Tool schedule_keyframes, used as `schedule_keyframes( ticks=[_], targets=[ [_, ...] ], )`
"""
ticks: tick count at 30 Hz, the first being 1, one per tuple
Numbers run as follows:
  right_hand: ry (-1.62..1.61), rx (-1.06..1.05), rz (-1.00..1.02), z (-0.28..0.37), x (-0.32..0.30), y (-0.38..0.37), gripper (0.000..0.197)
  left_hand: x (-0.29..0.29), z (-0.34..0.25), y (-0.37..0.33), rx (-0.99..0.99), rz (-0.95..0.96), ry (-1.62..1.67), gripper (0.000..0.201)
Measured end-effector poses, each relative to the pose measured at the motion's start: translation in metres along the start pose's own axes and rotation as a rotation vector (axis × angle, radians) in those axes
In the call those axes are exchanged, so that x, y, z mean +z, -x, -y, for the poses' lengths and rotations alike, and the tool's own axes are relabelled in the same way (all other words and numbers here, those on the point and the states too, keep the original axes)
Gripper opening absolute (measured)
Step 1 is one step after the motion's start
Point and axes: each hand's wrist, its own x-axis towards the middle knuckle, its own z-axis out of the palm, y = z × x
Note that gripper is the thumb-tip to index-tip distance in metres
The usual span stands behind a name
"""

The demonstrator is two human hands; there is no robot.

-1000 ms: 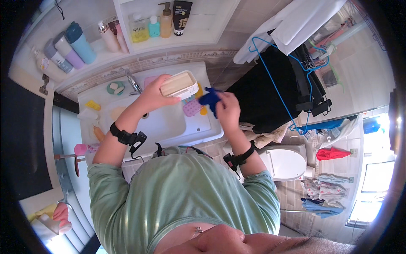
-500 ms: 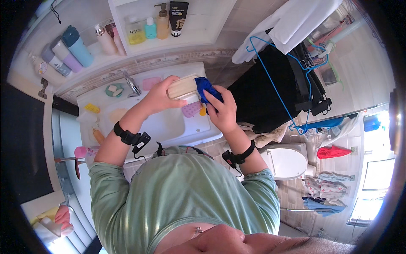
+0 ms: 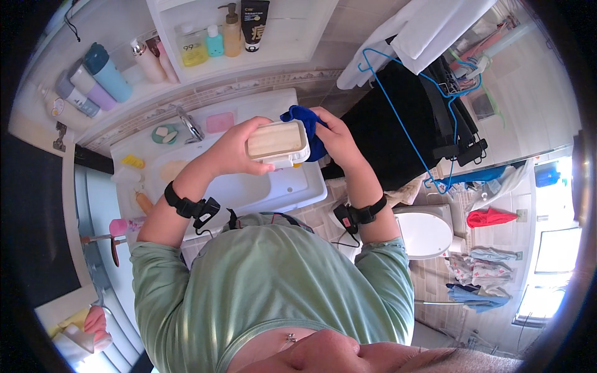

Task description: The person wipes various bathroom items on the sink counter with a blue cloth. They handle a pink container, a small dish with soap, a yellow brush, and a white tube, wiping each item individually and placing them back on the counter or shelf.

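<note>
Above the white sink (image 3: 310,194), my left hand (image 3: 236,149) grips a rectangular white box (image 3: 278,140) with a beige inner face by its left end. Its fingers lie over the far edge, with the thumb along the near edge. A dark blue cloth (image 3: 317,144) is pinched in my right hand (image 3: 337,138), bunched at the box's right end. One loose corner of the cloth sticks out past the box's far right corner. Whether the cloth presses on the box's side, I cannot tell.
Behind the hands are a chrome faucet (image 3: 191,126), a green soap dish (image 3: 165,134) and a pink tray (image 3: 219,122). Several bottles stand on the shelf (image 3: 261,67). Black clothes (image 3: 392,124) and a blue hanger (image 3: 398,107) hang at right, near the toilet (image 3: 425,235).
My right hand has shifted right and slightly up, drawing the cloth off the box's face to its right end. More of the box shows now, and it covers the purple dotted thing behind.
</note>
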Motion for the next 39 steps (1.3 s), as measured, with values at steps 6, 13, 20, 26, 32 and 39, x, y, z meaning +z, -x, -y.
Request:
schedule_keyframes(
  ticks=[6, 13, 20, 26, 32, 39],
  targets=[
    [0.004, 0.280, 0.295, 0.008, -0.003, -0.012, 0.027, 0.008, -0.021, 0.000, 0.147, 0.142, -0.197, 0.081],
    [-0.319, 0.579, 0.238, -0.008, -0.026, -0.003, 0.042, 0.006, -0.014, -0.002, 0.167, 0.059, -0.282, 0.087],
    [-0.558, 0.666, 0.109, -0.007, -0.013, 0.004, 0.040, -0.001, -0.018, -0.004, 0.110, 0.145, -0.173, 0.091],
    [-0.422, 0.658, 0.199, -0.008, -0.010, 0.006, 0.063, -0.012, -0.011, -0.008, 0.067, 0.235, -0.193, 0.099],
    [-0.716, 0.481, 0.064, -0.017, 0.019, 0.000, 0.058, -0.008, 0.003, -0.011, 0.041, -0.105, 0.254, 0.109],
    [-0.419, 0.394, -0.155, -0.026, 0.056, -0.006, 0.064, 0.036, 0.043, -0.028, -0.232, -0.397, 1.262, 0.067]
  ],
)
